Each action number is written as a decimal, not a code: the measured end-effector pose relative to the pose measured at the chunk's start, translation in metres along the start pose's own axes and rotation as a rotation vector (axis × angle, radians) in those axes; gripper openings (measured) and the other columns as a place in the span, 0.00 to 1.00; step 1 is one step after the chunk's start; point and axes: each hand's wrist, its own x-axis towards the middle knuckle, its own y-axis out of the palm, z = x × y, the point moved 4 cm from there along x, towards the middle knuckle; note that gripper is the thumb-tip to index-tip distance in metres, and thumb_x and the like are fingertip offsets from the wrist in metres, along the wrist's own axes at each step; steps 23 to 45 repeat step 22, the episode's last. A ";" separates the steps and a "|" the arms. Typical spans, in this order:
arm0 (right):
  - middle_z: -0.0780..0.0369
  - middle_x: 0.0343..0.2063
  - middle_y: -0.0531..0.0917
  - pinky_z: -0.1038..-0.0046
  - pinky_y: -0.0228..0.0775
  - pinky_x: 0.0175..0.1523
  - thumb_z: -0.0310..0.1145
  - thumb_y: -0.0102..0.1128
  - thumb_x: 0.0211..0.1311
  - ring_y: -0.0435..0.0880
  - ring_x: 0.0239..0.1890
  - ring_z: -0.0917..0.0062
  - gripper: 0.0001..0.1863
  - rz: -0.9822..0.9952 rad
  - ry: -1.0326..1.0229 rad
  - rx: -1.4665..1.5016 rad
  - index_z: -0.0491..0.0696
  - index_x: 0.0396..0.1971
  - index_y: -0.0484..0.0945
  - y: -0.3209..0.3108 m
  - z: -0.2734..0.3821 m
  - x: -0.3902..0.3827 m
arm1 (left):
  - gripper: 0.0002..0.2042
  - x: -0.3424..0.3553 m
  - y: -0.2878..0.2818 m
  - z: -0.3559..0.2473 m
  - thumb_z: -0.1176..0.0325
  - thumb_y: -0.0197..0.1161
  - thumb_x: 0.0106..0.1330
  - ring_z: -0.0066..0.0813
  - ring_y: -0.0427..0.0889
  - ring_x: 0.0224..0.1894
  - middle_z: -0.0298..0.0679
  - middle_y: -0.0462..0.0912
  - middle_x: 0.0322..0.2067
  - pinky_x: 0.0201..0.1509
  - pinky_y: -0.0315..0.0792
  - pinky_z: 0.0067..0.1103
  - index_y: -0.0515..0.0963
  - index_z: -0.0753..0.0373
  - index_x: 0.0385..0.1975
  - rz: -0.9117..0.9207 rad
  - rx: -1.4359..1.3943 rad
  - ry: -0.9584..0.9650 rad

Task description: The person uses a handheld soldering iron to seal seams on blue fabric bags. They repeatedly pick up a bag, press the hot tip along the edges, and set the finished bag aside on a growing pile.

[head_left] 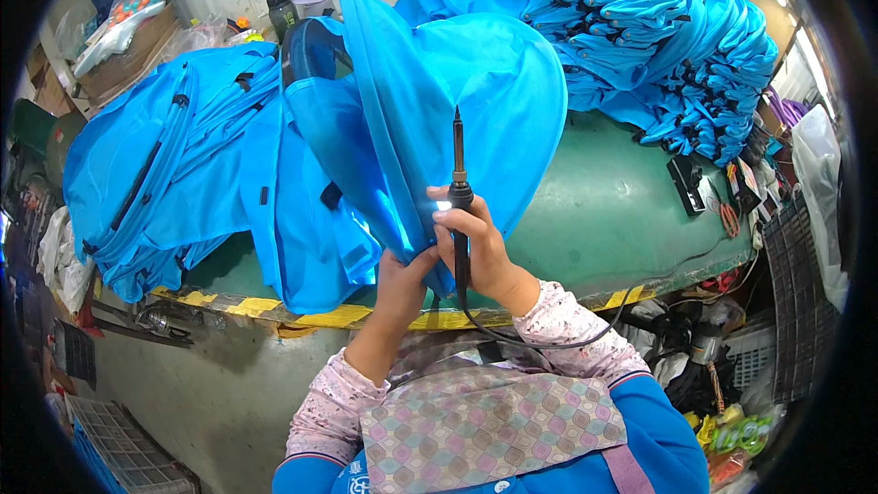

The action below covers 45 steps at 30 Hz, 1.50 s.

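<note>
My left hand [402,285] pinches the lower end of a blue fabric canopy [503,82], which stands upright in front of me above the table. A stiff piped seam runs up the canopy, and a dark mesh panel shows on its left side. In my right hand [485,254] is a soldering iron [461,192] with a black handle. Its thin tip points up and away, in front of the fabric. The right fingertips also meet the canopy near a bright spot of light. The iron's black cord loops down over my right sleeve.
Blue fabric pieces [183,155] lie spread on the left of the green table [604,192]. A tall stack of folded blue canopies [622,18] fills the back right. Scissors [729,218] and a black box [686,186] lie at the right. Yellow-black tape [251,307] marks the near edge.
</note>
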 end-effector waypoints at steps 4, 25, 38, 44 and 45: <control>0.57 0.39 0.81 0.66 0.70 0.44 0.17 0.67 0.50 0.78 0.39 0.64 0.25 -0.051 -0.012 -0.120 0.50 0.50 0.76 -0.016 0.010 0.002 | 0.17 0.002 -0.010 0.015 0.78 0.61 0.65 0.27 0.83 0.47 0.37 0.83 0.46 0.51 0.76 0.24 0.74 0.63 0.54 -0.052 -0.062 -0.023; 0.73 0.19 0.73 0.72 0.60 0.36 0.38 0.73 0.51 0.69 0.23 0.81 0.20 0.171 -0.410 -0.270 0.47 0.41 0.80 -0.038 0.045 -0.011 | 0.14 0.004 -0.007 0.019 0.77 0.65 0.65 0.25 0.83 0.43 0.36 0.84 0.42 0.51 0.76 0.22 0.76 0.62 0.49 -0.101 -0.143 0.051; 0.73 0.19 0.73 0.72 0.60 0.36 0.38 0.73 0.51 0.69 0.23 0.81 0.20 0.171 -0.410 -0.270 0.47 0.41 0.80 -0.038 0.045 -0.011 | 0.14 0.004 -0.007 0.019 0.77 0.65 0.65 0.25 0.83 0.43 0.36 0.84 0.42 0.51 0.76 0.22 0.76 0.62 0.49 -0.101 -0.143 0.051; 0.73 0.19 0.73 0.72 0.60 0.36 0.38 0.73 0.51 0.69 0.23 0.81 0.20 0.171 -0.410 -0.270 0.47 0.41 0.80 -0.038 0.045 -0.011 | 0.14 0.004 -0.007 0.019 0.77 0.65 0.65 0.25 0.83 0.43 0.36 0.84 0.42 0.51 0.76 0.22 0.76 0.62 0.49 -0.101 -0.143 0.051; 0.73 0.19 0.73 0.72 0.60 0.36 0.38 0.73 0.51 0.69 0.23 0.81 0.20 0.171 -0.410 -0.270 0.47 0.41 0.80 -0.038 0.045 -0.011 | 0.14 0.004 -0.007 0.019 0.77 0.65 0.65 0.25 0.83 0.43 0.36 0.84 0.42 0.51 0.76 0.22 0.76 0.62 0.49 -0.101 -0.143 0.051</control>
